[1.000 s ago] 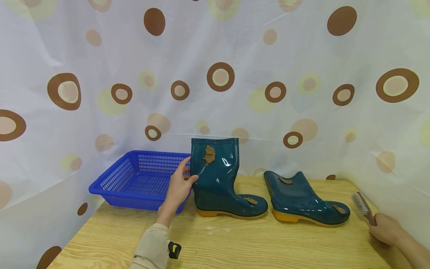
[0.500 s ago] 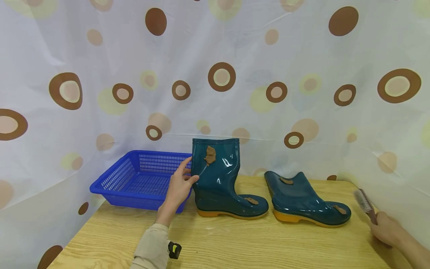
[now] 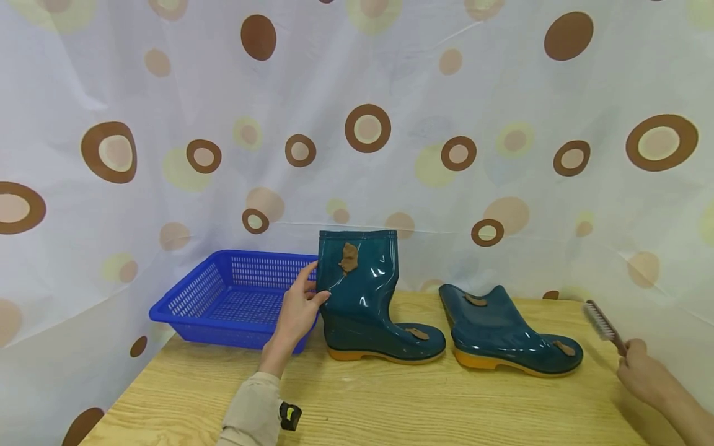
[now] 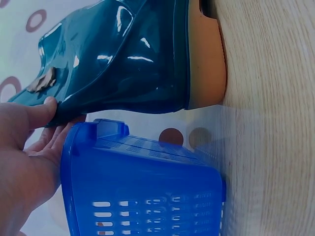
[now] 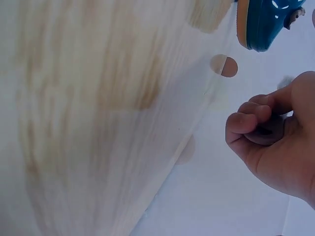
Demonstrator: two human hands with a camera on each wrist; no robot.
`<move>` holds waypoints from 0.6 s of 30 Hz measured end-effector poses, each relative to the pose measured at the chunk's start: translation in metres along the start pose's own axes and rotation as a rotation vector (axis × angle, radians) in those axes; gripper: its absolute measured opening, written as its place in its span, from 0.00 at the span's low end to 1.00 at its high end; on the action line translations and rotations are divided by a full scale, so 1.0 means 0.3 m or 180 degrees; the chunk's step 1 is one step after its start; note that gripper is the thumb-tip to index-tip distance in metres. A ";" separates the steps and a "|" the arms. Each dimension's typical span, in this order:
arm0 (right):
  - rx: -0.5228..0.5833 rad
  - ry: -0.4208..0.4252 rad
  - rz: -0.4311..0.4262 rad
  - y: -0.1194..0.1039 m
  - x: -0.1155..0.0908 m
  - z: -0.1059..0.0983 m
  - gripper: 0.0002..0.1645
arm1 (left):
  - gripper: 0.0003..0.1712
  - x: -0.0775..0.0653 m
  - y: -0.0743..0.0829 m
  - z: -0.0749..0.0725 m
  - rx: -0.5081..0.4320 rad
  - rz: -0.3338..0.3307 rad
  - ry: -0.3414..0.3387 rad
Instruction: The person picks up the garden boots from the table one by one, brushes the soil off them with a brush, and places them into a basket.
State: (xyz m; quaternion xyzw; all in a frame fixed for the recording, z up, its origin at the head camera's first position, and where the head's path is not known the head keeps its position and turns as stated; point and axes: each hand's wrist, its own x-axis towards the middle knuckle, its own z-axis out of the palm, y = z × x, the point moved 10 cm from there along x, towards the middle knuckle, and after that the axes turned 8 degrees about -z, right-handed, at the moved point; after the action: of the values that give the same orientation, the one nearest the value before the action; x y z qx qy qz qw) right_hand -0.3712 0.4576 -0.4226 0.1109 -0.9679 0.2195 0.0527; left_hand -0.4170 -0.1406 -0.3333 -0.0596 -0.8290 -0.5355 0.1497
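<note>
A glossy dark green rain boot (image 3: 362, 303) with an orange sole stands upright in the middle of the wooden table. Brown patches stick to its shaft and toe. My left hand (image 3: 295, 313) pinches the rear edge of the shaft, thumb on the near side and fingers behind. To the right is a second green boot (image 3: 491, 328), its shaft sagging low, also with brown patches. My right hand (image 3: 647, 375) grips a brush (image 3: 601, 322) by its dark handle, right of that boot, bristles facing left. In the right wrist view, curled fingers (image 5: 248, 123) wrap the handle end.
A blue plastic basket (image 3: 184, 328) with slotted walls sits left of the standing boot, its rim close beside my left hand. Behind the table (image 3: 390, 409) hangs a white curtain (image 3: 390, 186) with brown circles, which also runs along both sides.
The brush in my right hand has tilted and risen slightly, its head now a little higher. My left hand and both boots stay in place.
</note>
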 end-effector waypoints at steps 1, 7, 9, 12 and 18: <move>-0.0047 0.0046 -0.0025 -0.004 0.002 -0.007 0.16 | 0.37 -0.001 0.001 0.000 -0.0002 0.0009 -0.0002; -0.0118 0.0034 0.0024 -0.022 0.007 -0.024 0.20 | 0.37 -0.001 0.001 -0.001 -0.0022 -0.0005 -0.0003; -0.0099 -0.0020 0.0056 -0.026 0.007 -0.024 0.24 | 0.37 -0.001 0.001 -0.001 -0.0026 -0.0015 -0.0004; -0.0111 -0.0044 0.0039 -0.036 0.007 -0.026 0.30 | 0.36 -0.001 0.000 0.000 -0.0022 -0.0038 -0.0010; -0.0298 0.0119 -0.0074 -0.062 0.014 -0.053 0.34 | 0.36 0.000 -0.006 0.003 -0.0025 -0.0079 -0.0019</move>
State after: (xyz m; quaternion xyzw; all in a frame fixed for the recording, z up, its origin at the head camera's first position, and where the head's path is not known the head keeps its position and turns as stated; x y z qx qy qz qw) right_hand -0.3700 0.4474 -0.4000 0.1154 -0.9746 0.1754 0.0785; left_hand -0.4175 -0.1406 -0.3351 -0.0516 -0.8281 -0.5404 0.1403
